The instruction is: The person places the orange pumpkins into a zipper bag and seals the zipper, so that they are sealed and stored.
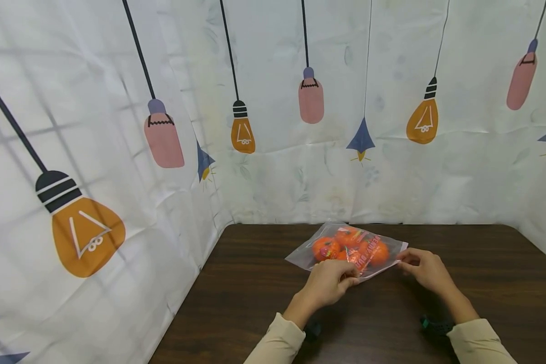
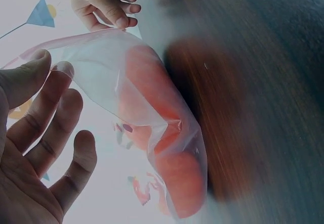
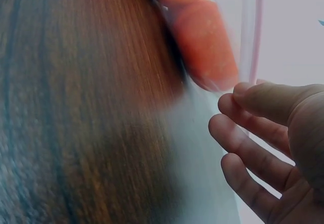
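A clear plastic zip bag with red print and a pink-edged mouth lies on the table, several orange tangerines inside it. My left hand pinches the near edge of the bag between thumb and forefinger; in the left wrist view its other fingers are spread loosely. At the right corner of the mouth, my right hand pinches the pink strip with thumb and forefinger. The tangerines bulge against the plastic in both wrist views, sitting at the far side from the hands.
The dark wood table runs back to a white cloth curtain printed with hanging lamps, which also closes off the left side. Dark bands show under the wrists, near the pale sleeves.
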Demonstrator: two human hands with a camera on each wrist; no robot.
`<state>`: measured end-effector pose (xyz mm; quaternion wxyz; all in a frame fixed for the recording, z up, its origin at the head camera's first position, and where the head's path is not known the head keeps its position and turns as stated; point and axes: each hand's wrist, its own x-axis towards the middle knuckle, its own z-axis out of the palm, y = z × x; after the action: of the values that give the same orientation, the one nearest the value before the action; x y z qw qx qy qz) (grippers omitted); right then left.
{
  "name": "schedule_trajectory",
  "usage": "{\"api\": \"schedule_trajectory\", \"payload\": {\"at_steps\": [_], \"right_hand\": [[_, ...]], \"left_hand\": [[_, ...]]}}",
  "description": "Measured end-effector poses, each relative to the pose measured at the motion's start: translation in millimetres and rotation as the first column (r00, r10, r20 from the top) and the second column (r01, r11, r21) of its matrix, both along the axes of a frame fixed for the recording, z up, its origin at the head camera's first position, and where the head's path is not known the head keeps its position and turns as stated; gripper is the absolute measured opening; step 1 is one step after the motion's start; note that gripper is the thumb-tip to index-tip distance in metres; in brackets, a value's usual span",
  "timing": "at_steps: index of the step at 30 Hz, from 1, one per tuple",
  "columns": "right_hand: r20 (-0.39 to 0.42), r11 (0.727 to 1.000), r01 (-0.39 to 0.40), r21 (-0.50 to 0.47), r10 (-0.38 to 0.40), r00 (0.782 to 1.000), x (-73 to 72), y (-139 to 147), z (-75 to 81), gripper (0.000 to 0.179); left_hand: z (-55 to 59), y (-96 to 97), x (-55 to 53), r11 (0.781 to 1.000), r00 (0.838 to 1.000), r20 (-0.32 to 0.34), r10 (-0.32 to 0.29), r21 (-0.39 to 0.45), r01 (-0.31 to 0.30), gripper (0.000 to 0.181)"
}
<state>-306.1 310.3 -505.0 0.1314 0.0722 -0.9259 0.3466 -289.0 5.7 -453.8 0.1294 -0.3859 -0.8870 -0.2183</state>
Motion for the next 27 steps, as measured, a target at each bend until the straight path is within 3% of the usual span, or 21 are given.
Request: {"api": "schedule_trajectory", "payload": {"at_steps": [27], "right_hand": [[-0.039,0.997,0.066,0.036,-0.065,0.997,2.3,16,-1.8,0.015]], "left_hand": [[-1.3,-3.4,-3.9,1.000,1.000,0.002,-0.017,0.004,0.017,0.009]]}}
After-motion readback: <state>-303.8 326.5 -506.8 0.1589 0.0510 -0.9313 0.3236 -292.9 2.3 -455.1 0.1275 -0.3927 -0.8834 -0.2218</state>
